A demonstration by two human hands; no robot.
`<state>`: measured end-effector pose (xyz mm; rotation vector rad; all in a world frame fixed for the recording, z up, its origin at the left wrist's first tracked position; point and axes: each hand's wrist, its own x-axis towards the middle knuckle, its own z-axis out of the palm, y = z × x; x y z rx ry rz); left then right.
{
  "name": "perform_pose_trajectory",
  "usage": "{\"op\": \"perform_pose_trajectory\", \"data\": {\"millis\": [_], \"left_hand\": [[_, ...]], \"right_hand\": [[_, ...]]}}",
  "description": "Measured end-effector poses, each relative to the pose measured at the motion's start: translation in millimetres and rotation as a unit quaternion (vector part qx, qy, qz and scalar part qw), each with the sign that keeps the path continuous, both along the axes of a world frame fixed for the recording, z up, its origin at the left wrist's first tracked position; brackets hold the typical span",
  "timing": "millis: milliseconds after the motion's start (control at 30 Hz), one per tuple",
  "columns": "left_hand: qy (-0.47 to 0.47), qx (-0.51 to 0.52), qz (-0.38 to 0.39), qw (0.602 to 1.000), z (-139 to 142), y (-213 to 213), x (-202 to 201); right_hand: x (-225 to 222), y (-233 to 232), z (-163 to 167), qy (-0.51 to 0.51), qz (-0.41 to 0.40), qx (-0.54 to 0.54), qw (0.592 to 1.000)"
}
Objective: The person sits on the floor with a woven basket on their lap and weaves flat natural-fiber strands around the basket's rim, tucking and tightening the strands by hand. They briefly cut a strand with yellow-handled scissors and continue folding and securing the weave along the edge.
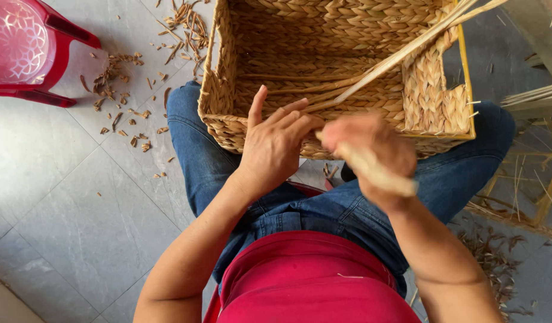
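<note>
A square woven straw basket [270, 90] with braided walls and a cut-out handle on its right side rests on my knees, open side up. My left hand [276, 143] lies against the basket's near rim, fingers pinched on the weave there. My right hand [371, 152] is blurred just to the right, closed around a pale flat straw strand [377, 170]. Long pale strands [407, 51] run from the near rim up across the basket to the top right.
A red plastic chair [25, 48] stands at the upper left. Dry straw scraps [132, 78] litter the grey tiled floor left of the basket. More loose straw and a yellow frame [539, 179] lie at the right. I wear blue jeans and a red top.
</note>
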<state>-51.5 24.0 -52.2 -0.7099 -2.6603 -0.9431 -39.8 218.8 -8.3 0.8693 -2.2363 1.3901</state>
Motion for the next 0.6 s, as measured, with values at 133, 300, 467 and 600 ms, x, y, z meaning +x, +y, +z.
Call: {"op": "perform_pose_trajectory", "data": {"millis": [133, 300, 467, 600], "left_hand": [[-0.082, 0.030, 0.040, 0.995, 7, 11, -6], [-0.129, 0.027, 0.071, 0.989, 22, 22, -12], [-0.178, 0.019, 0.030, 0.983, 26, 21, -19], [-0.194, 0.036, 0.037, 0.980, 28, 25, -22]], "right_hand": [[-64, -4, -4, -0.142, -0.022, -0.173, 0.974], [-103, 19, 3, -0.015, 0.000, 0.119, 0.993], [-105, 38, 2, 0.088, -0.099, 0.378, 0.916], [-92, 42, 2, -0.054, -0.071, 0.245, 0.965]]}}
